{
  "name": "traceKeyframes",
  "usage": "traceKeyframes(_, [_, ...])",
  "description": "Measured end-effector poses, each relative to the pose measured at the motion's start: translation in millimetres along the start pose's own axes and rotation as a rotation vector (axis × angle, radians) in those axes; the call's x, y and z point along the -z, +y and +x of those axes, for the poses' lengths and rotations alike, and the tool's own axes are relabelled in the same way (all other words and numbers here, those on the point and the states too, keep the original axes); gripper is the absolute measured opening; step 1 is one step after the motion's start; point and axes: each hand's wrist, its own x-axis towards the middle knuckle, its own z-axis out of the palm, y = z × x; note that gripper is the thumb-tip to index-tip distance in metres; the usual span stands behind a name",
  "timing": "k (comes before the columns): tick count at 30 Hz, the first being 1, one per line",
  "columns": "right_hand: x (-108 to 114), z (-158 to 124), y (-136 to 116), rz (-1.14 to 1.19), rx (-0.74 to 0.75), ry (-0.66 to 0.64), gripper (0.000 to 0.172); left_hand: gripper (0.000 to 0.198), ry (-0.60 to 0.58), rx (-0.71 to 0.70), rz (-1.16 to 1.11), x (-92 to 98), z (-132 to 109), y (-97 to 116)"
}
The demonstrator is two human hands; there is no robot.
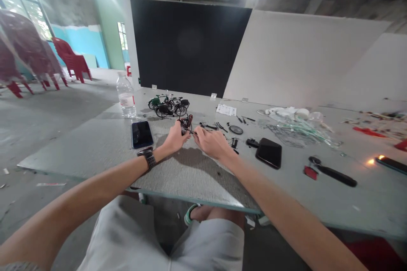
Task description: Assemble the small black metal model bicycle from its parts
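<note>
My left hand (174, 137), with a black watch on its wrist, is closed around a small dark model part (186, 124) that it holds just above the grey table (95, 148). My right hand (212, 142) is pinched at the same part from the right, its fingertips touching it. Just behind my hands stand two small model bicycles (168, 106), one green and one black. Loose small black parts, among them a tiny wheel (235, 129), lie on the table right of my hands.
A dark phone (141, 134) lies left of my hands and a water bottle (126, 95) stands behind it. To the right lie a black case (269, 152), a black-handled tool (333, 174), plastic bags (295, 129) and another phone (391, 163). Red chairs (71, 58) stand far left.
</note>
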Motion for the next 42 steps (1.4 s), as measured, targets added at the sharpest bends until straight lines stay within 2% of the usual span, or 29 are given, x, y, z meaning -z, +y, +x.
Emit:
traceKeyframes(4, [-6.6,-1.1,-2.1,-0.048,-0.051,0.0,0.035,0.029,0.062,-0.055,0.088,0.7,-0.5,2.9])
traceKeyframes(9, [-14.7,-2.1,-1.5,0.049,-0.11,0.045,0.035,0.027,0.109,-0.12,0.154,-1.6,-3.4,9.8])
traceKeyframes(13, [-25.7,-0.2,-10.3,0.351,-0.228,0.154,0.029,0.026,0.119,-0.1,0.11,-4.1,-5.0,10.6])
traceKeyframes(17, [-38.1,7.0,-17.7,0.656,-0.429,0.304,0.026,0.028,0.114,-0.09,0.122,-5.2,-3.7,8.1])
traceKeyframes(20, [-39.4,10.5,-15.8,0.721,-0.507,0.302,0.029,0.037,0.111,-0.149,0.126,-5.4,-1.0,4.5])
traceKeyframes(23, [-28.6,9.1,-10.1,0.552,-0.393,0.211,0.028,0.043,0.107,-0.231,0.129,-4.9,1.3,0.1])
traceKeyframes(25, [-17.5,6.6,-7.1,0.318,-0.269,0.092,0.031,0.046,0.105,-0.266,0.144,-4.7,2.0,-2.5])
traceKeyframes(28, [-4.9,3.9,-5.7,-0.02,-0.168,-0.061,0.043,0.049,0.094,-0.312,0.183,-6.2,1.4,-5.7])
traceKeyframes(30, [-2.8,3.3,-6.2,-0.122,-0.149,-0.124,0.046,0.049,0.101,-0.35,0.206,-8.5,0.8,-7.5])
traceKeyframes(32, [-5.1,3.3,-7.1,-0.118,-0.163,-0.144,0.045,0.05,0.124,-0.378,0.215,-11.0,0.2,-8.7])
traceKeyframes(34, [-9.0,3.6,-8.3,-0.012,-0.199,-0.114,0.042,0.051,0.146,-0.391,0.21,-12.9,-0.1,-9.1])
traceKeyframes(39, [-14.4,6.3,-11.4,0.463,-0.275,0.073,0.038,0.051,0.148,-0.382,0.191,-13.8,-0.6,-8.9])
traceKeyframes(42, [-17.5,9.9,-11.7,0.69,-0.394,0.1,0.039,0.051,0.138,-0.376,0.183,-14.2,-0.3,-9.7])
